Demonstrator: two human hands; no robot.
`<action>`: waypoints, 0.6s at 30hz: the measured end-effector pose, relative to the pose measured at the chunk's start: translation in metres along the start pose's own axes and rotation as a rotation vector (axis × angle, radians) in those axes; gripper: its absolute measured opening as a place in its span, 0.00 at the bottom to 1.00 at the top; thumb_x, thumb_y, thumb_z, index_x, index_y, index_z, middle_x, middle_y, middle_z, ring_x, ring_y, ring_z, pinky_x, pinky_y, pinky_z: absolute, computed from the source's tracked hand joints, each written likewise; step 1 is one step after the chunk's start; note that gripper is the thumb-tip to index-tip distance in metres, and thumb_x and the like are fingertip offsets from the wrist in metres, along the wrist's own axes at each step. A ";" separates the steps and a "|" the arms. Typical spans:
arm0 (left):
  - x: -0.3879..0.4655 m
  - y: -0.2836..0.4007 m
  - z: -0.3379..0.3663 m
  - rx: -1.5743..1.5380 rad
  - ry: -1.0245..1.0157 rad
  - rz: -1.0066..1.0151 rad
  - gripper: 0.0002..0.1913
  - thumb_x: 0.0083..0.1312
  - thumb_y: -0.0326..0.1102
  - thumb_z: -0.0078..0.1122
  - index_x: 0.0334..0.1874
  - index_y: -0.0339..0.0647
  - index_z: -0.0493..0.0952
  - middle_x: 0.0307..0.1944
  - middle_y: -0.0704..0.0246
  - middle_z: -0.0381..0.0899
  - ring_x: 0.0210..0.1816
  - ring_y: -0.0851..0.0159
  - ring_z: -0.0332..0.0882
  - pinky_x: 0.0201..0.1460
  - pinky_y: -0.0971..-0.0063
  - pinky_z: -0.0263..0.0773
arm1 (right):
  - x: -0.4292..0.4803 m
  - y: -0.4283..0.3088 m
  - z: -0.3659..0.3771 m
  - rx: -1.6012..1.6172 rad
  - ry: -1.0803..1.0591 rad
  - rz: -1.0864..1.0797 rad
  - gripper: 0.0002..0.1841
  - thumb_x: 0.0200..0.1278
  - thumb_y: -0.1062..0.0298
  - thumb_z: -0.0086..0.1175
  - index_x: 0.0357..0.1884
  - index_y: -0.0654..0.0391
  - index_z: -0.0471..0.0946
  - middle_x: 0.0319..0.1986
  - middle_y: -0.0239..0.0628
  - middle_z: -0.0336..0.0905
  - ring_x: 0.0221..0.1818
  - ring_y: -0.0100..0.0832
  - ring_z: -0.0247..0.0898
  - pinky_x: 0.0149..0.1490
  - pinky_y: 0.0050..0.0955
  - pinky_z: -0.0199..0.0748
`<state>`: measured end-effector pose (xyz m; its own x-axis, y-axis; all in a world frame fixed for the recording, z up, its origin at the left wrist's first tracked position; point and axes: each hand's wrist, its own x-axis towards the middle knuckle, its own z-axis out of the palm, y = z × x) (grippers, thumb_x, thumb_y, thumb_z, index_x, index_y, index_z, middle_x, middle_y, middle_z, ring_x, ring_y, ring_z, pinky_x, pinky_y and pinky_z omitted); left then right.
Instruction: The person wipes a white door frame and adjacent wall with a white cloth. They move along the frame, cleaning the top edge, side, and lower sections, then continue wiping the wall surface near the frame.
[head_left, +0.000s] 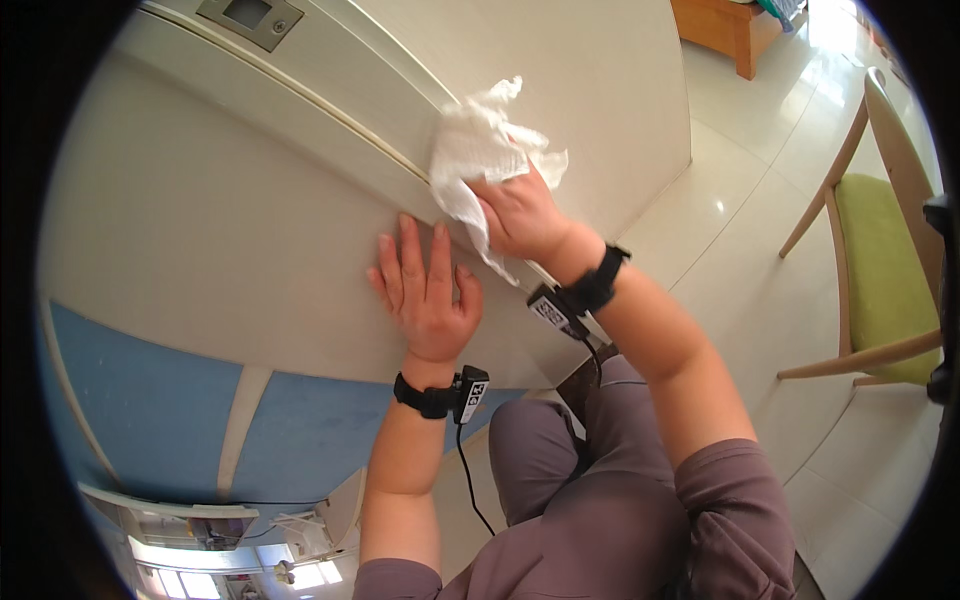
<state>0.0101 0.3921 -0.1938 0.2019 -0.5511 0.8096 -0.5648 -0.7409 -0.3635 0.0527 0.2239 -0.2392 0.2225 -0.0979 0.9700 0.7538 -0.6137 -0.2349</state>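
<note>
My right hand (517, 206) grips a crumpled white cloth (480, 150) and presses it on the pale door frame (405, 127), beside a narrow groove. Below and to its left, my left hand (431, 300) lies spread against a flat, pale panel (225, 247), its fingertips near the panel's raised edge. It holds nothing. Each wrist wears a black strap with a small cabled box. A metal strike plate (251, 19) with one visible screw is set in the frame at the upper left.
A wooden chair (885, 270) with a green seat stands at the right on the tiled floor (720, 202). A wooden furniture leg (745, 49) shows at the top right. Blue wall panels (150, 390) are at the lower left.
</note>
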 end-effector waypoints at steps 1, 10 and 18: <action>0.000 0.000 0.001 0.013 0.016 0.021 0.23 0.60 0.35 0.48 0.59 0.45 0.74 0.63 0.58 0.66 0.69 0.53 0.55 0.74 0.60 0.33 | -0.011 -0.001 -0.002 -0.055 -0.088 0.044 0.12 0.49 0.70 0.53 0.37 0.61 0.77 0.48 0.49 0.72 0.55 0.52 0.63 0.64 0.47 0.56; 0.001 0.002 0.002 0.016 0.018 0.010 0.24 0.58 0.36 0.49 0.59 0.46 0.74 0.63 0.57 0.67 0.69 0.53 0.55 0.74 0.60 0.34 | -0.020 -0.007 -0.006 -0.040 0.022 -0.005 0.17 0.54 0.67 0.54 0.47 0.56 0.76 0.49 0.43 0.74 0.55 0.47 0.65 0.65 0.45 0.57; 0.000 0.002 0.002 0.126 0.023 0.033 0.23 0.59 0.39 0.52 0.59 0.49 0.73 0.62 0.60 0.68 0.66 0.56 0.60 0.73 0.61 0.38 | -0.084 -0.018 -0.009 0.032 -0.080 0.267 0.19 0.56 0.69 0.51 0.52 0.56 0.74 0.55 0.46 0.69 0.61 0.48 0.60 0.69 0.47 0.50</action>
<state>0.0105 0.3892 -0.1953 0.1656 -0.5684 0.8059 -0.4652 -0.7656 -0.4444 0.0149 0.2366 -0.3156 0.4633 -0.1898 0.8656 0.6809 -0.5490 -0.4848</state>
